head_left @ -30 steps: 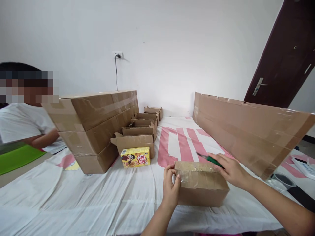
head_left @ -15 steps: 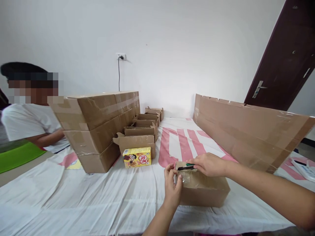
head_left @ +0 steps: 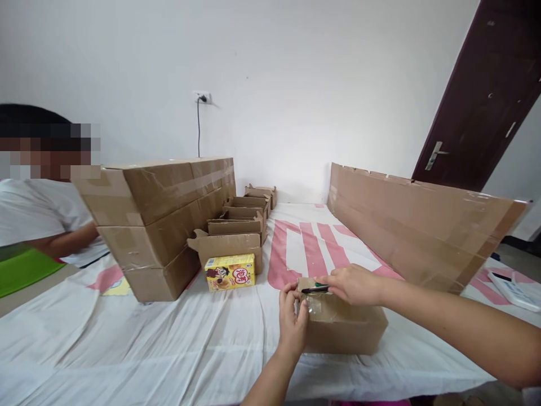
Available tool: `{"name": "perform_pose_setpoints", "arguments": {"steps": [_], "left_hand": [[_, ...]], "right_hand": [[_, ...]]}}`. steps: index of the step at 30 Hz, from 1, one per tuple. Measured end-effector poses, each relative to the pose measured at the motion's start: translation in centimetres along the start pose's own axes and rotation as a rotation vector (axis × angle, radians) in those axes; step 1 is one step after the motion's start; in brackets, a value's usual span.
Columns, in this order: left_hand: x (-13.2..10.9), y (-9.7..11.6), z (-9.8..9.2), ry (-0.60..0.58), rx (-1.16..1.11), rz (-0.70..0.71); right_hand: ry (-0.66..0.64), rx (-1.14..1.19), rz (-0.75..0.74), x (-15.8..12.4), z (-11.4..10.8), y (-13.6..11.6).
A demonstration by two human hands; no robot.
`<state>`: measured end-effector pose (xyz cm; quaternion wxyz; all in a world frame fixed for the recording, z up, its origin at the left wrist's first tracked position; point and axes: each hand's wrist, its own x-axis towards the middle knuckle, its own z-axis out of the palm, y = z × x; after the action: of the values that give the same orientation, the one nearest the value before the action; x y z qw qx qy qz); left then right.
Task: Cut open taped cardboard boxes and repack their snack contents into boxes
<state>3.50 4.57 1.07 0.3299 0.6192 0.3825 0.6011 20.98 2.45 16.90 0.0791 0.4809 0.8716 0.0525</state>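
A taped cardboard box [head_left: 344,335] lies near the front of the table. My left hand [head_left: 293,313] grips its left end, fingers at the top edge and thumb against the near side by a shiny strip of clear tape [head_left: 313,307]. In my right hand [head_left: 350,283] is a utility knife [head_left: 315,289], dark at the front with a bit of green showing. It lies low over the box's top, pointing left toward my left fingers. Whether the blade is in the cardboard I cannot tell.
Left of the box stands a yellow snack box [head_left: 230,273], before a row of opened cardboard boxes [head_left: 230,245]. Stacked closed boxes [head_left: 163,242] rise farther left, beside a seated person [head_left: 46,214]. A tall cardboard panel [head_left: 414,225] borders the right side.
The whole view has shifted a little, so things appear slightly farther left. Both hands keep their hold, and the knife stays at nearly the same spot on the box.
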Motion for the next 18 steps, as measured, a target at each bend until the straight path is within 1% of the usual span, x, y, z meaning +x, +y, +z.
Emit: {"name": "perform_pose_setpoints", "arguments": {"steps": [3, 11, 15, 17, 18], "left_hand": [[0.0, 0.1, -0.2, -0.009, 0.019, 0.006], [0.0, 0.1, -0.2, -0.016, 0.040, 0.000], [0.1, -0.2, -0.2, -0.026, 0.041, -0.001], [0.1, -0.2, -0.3, -0.025, 0.041, 0.005], [0.2, -0.2, -0.3, -0.026, 0.042, 0.008]], "right_hand": [[-0.027, -0.028, 0.001, -0.1, 0.0, 0.1], [-0.105, -0.063, 0.036, -3.1, -1.0, 2.1], [-0.090, -0.057, 0.061, -4.3, -1.1, 2.7], [-0.094, -0.051, 0.085, -5.3, -1.1, 3.4], [-0.066, -0.039, 0.115, -6.0, -1.0, 3.8]]}}
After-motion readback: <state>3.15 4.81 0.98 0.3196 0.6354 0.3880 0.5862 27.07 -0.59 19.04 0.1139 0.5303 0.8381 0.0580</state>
